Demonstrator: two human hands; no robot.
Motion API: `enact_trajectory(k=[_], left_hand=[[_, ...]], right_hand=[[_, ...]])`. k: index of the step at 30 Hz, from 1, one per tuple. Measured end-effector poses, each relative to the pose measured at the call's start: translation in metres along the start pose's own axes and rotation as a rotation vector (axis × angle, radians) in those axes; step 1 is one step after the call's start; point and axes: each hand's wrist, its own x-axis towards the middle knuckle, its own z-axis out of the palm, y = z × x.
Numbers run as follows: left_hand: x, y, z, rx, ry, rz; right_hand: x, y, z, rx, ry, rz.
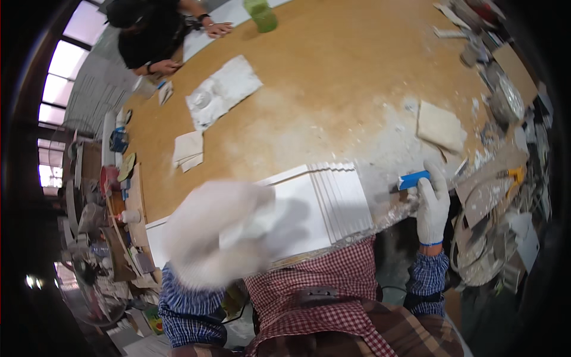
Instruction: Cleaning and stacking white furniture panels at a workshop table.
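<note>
A white grooved panel (297,208) with a stepped far edge lies along the near side of the table. Over its left part is my left hand (217,232) in a white glove, strongly smeared by motion. Something pale shows at its fingers, but I cannot make out what it is or whether it is held. Past the panel's right end, my right hand (433,199), also gloved in white, is closed around a blue block-like tool (413,180) with a dark edge at its left end. The tool is above the dusty table edge.
White powder covers parts of the brown table (333,71). Folded cloths (440,128) lie at right, a white sheet (223,92) and pale pads (188,150) at left. A green container (260,15) stands far off. A co-worker (151,35) leans at the far left; clutter lines both sides.
</note>
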Motion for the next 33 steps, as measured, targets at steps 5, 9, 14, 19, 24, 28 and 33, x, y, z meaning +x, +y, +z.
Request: enact_trajectory(k=[5, 9, 14, 19, 24, 28, 33], left_hand=[[-0.059, -0.095, -0.013, 0.405, 0.035, -0.371], [-0.062, -0.112, -0.014, 0.385, -0.044, -0.665], [-0.054, -0.107, -0.015, 0.312, -0.133, -0.608], [-0.056, -0.112, -0.019, 0.311, -0.152, -0.554], [-0.058, -0.117, -0.021, 0.358, -0.239, -0.492], [-0.061, -0.118, -0.014, 0.433, -0.245, -0.423], [-0.062, -0.126, -0.006, 0.528, -0.184, -0.14]], right_hand=[[0.031, -0.04, 0.058, -0.1, -0.31, -0.001], [0.065, -0.064, 0.131, -0.198, -0.604, 0.115], [0.117, -0.05, 0.225, -0.408, -0.721, -0.028], [0.156, -0.011, 0.295, -0.511, -0.712, -0.006], [0.181, 0.023, 0.339, -0.591, -0.595, 0.002], [0.187, 0.033, 0.36, -0.791, -0.577, -0.076], [0.181, 0.001, 0.346, -1.245, -0.658, -0.205]])
